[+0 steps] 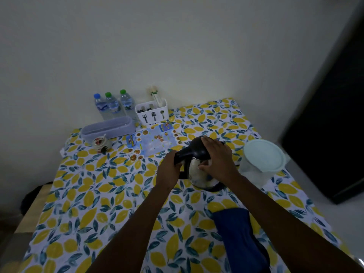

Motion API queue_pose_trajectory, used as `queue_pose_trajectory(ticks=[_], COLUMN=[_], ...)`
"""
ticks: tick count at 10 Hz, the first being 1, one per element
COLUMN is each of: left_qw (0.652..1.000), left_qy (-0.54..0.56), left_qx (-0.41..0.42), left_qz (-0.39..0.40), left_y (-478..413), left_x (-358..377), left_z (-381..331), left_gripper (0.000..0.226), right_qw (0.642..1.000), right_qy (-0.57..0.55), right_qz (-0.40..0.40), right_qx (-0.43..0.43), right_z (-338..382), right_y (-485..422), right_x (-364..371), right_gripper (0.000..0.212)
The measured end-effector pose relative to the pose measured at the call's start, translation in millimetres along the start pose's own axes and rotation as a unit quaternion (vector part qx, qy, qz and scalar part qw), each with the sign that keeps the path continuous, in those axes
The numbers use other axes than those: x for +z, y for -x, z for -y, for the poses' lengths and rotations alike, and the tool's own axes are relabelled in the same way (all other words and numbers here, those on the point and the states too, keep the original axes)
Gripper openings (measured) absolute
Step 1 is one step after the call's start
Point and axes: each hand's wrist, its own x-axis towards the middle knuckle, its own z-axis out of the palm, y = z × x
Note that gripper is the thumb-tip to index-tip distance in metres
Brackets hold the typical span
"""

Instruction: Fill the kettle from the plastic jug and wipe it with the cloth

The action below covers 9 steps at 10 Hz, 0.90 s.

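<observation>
L hand wraps kettle handle, table centre. R hand pressed on kettle's side; cloth under it mostly hidden, grip unclear. Lidded jug just right, blurry.

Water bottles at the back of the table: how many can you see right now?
3. All stand in a row against the wall, left of the white cutlery holder: blue-capped bottle leftmost, green-capped bottle in the middle, another green-capped one rightmost. None appears hidden behind them.
</observation>
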Motion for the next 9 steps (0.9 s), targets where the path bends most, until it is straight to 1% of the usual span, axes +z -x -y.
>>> queue_pose_trajectory(ticks=[1, 2, 3, 4, 6, 7, 8, 9], left_qw=[1.000, 1.000, 0.999, 0.999, 0.998, 0.998, 0.998, 0.995], left_qy=[-0.004, -0.007, -0.004, -0.009, -0.018, -0.002, -0.006, -0.066], left_qx=[-0.003, -0.010, -0.026, -0.030, -0.017, -0.025, -0.025, 0.001], left_qz=[0.015, 0.021, 0.029, 0.031, 0.060, 0.059, 0.063, 0.070], left_y=[-18, -26, -29, -29, -22, -19, -16, -14], left_x=[21, 31, 38, 39, 39, 36, 31, 20], left_z=[-15, -18, -17, -11, -11, -18, -21, -22], left_gripper=[0.020, 0.019, 0.018, 0.021, 0.023, 0.021, 0.026, 0.051], right_qw=[1.000, 1.000, 1.000, 1.000, 1.000, 1.000, 0.999, 0.999], right_qy=[-0.002, 0.000, 0.000, 0.003, 0.006, 0.006, 0.007, 0.038], right_qz=[-0.003, 0.002, 0.006, -0.004, -0.006, 0.007, 0.007, -0.011], right_qx=[0.018, 0.023, 0.026, 0.021, 0.020, 0.022, 0.031, -0.003], right_z=[-27, -39, -46, -46, -47, -49, -44, -34], right_y=[-6, -9, -10, -11, -2, 3, 4, 1], right_x=[-6, -3, 5, 9, 17, 16, 14, 14], right_gripper=[0.102, 0.102, 0.101, 0.100, 0.101, 0.101, 0.098, 0.088])
